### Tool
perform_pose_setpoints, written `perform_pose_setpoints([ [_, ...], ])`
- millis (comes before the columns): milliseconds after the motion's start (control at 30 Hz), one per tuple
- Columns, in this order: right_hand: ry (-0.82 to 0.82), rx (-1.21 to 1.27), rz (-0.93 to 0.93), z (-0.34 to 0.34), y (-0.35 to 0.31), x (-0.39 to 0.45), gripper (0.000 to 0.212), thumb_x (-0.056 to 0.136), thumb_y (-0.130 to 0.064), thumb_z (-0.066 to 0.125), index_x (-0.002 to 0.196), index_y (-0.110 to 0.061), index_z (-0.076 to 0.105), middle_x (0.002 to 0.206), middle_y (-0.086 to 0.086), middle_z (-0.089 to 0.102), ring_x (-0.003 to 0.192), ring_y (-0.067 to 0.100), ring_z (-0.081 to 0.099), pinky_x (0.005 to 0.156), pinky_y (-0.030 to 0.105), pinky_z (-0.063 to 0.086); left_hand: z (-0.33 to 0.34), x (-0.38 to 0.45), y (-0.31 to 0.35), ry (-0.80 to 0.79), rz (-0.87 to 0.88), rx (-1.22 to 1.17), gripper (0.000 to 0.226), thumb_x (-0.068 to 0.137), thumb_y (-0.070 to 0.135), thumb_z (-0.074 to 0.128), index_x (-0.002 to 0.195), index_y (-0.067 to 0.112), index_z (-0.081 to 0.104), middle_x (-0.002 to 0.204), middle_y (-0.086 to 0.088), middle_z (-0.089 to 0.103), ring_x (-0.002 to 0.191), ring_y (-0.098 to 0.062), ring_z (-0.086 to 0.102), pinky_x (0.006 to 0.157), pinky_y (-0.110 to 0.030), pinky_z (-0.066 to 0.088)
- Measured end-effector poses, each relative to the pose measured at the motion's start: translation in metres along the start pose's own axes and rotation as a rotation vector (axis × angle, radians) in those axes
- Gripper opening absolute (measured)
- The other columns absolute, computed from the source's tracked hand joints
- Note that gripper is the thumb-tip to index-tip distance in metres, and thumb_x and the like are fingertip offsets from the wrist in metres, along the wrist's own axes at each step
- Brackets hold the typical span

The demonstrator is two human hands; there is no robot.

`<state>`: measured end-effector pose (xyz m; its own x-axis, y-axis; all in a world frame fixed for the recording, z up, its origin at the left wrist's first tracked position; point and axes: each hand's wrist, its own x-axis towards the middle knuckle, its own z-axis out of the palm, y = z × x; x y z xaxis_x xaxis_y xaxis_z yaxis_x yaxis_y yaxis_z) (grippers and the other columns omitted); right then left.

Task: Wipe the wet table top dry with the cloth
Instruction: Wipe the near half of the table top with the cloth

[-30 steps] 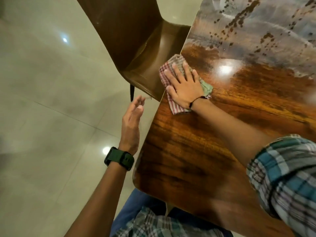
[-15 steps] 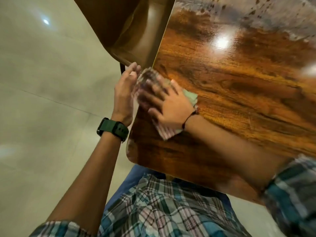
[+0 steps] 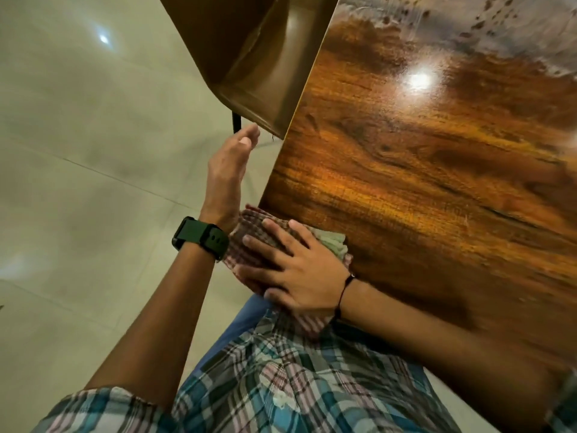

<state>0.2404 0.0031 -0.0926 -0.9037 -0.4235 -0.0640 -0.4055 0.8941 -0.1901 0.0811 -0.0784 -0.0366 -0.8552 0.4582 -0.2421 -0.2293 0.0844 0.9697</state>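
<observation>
Currently the right hand (image 3: pixel 299 276) lies flat, fingers spread, pressing the checked cloth (image 3: pixel 249 228) onto the table top (image 3: pixel 421 198) at its near-left corner, about 7 o'clock of the surface; the left hand (image 3: pixel 229 170), open and holding nothing, hovers beside the edge. Soft, limp and light, the cloth is best driven by a flat palm over its middle. Wet film (image 3: pixel 468 29) persists toward 1 o'clock

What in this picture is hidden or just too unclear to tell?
- Checked cloth, head view: its middle lies under the right hand.
- Wooden table top: the near corner is covered by cloth and hand; the far, wet part runs off the frame.
- Left hand: only its back shows, the palm is hidden.
- Brown chair: cut off at the top edge.
</observation>
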Motion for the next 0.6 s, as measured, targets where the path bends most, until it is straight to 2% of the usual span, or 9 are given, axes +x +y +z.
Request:
perform_pose_setpoints([
  [100,0.026,0.004,0.157,-0.009,0.046,0.003,0.053,0.093,-0.052,0.022,0.143,-0.038,0.031,0.153,0.001,0.028,0.142,0.034,0.019,0.112,0.051,0.010,-0.001,-0.004,-0.005,-0.017,-0.012,0.033,0.042,0.076,0.041,0.051,0.114,0.021,0.056,0.124,-0.003,0.057,0.119,-0.012,0.052,0.097,-0.023,0.040],
  [233,0.000,-0.014,0.620,-0.029,0.130,-0.006,0.057,0.090,-0.056,0.005,0.146,-0.043,0.002,0.159,-0.005,0.004,0.146,0.026,-0.004,0.113,0.050,-0.006,0.007,-0.022,-0.015,-0.119,-0.011,0.167,0.040,0.082,0.028,0.043,0.116,0.011,0.057,0.121,-0.005,0.057,0.112,-0.011,0.052,0.085,-0.014,0.042],
  [267,0.002,0.004,0.698,-0.033,0.138,-0.007,0.057,0.091,-0.055,0.006,0.146,-0.043,0.001,0.159,-0.004,0.001,0.146,0.026,-0.006,0.113,0.049,-0.007,0.008,-0.026,-0.018,-0.147,-0.014,0.195,0.042,0.083,0.030,0.044,0.117,0.011,0.057,0.120,-0.004,0.057,0.111,-0.011,0.052,0.085,-0.015,0.042],
  [333,0.008,0.014,0.787,-0.030,0.122,-0.006,0.059,0.091,-0.054,0.010,0.148,-0.040,0.002,0.159,-0.001,0.000,0.145,0.029,-0.008,0.113,0.050,-0.006,0.011,-0.033,-0.025,-0.178,-0.002,0.252,0.043,0.082,0.036,0.047,0.119,0.015,0.056,0.123,0.000,0.055,0.114,-0.013,0.050,0.092,-0.028,0.042],
  [400,0.064,-0.028,0.777,-0.020,0.073,-0.010,0.061,0.091,-0.052,0.014,0.149,-0.034,0.010,0.159,0.004,0.007,0.144,0.036,0.000,0.114,0.054,0.001,0.016,-0.038,-0.032,-0.172,0.103,0.431,0.049,0.080,0.043,0.045,0.122,0.018,0.054,0.133,-0.001,0.050,0.126,-0.015,0.043,0.104,-0.037,0.036],
  [500,0.083,0.015,0.613,-0.007,0.005,-0.041,0.059,0.093,-0.050,0.025,0.147,-0.030,0.023,0.155,0.006,0.022,0.143,0.038,0.014,0.111,0.058,0.013,0.027,-0.045,-0.041,-0.165,0.268,0.737,0.059,0.082,0.045,0.039,0.129,0.011,0.047,0.144,-0.010,0.038,0.137,-0.022,0.028,0.112,-0.042,0.024],
  [600,0.052,0.003,0.503,-0.005,0.013,-0.071,0.055,0.094,-0.051,0.027,0.146,-0.033,0.026,0.155,0.002,0.025,0.143,0.033,0.017,0.111,0.055,0.013,0.037,-0.052,-0.057,-0.265,0.442,0.994,0.063,0.085,0.045,0.037,0.135,0.007,0.039,0.148,-0.017,0.030,0.139,-0.028,0.019,0.114,-0.048,0.013],
])
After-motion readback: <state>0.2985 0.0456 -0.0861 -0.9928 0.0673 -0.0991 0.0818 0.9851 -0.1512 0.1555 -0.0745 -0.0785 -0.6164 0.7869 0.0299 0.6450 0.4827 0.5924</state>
